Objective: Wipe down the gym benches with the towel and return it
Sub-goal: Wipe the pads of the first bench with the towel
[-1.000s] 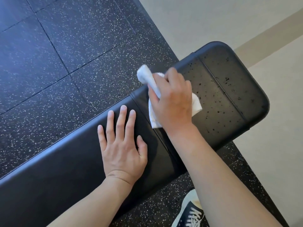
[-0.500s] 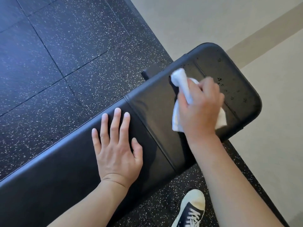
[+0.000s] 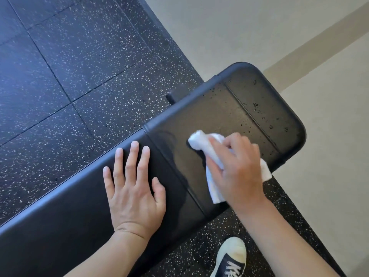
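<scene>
- closest to me there's a shoe (image 3: 232,260), navy with a white toe, planted on the speckled black rubber floor (image 3: 69,66)
- my left hand (image 3: 133,188) is flat on the table (image 3: 60,216), the black padded gym bench: fingers straight and spread, palm down, not gripping anything
- just right of it, past the seam in the padding, my right hand (image 3: 237,172) has its grip curled around the white towel (image 3: 201,142) and is pressing it onto the seat pad
- the towel's bunched up, one rolled end poking out past my fingers, a loose corner hanging out toward the near edge of the pad
- further out, the rounded end of the pad has dark droplets (image 3: 255,105) scattered on it
- beyond the rubber it's beige floor (image 3: 229,27)
</scene>
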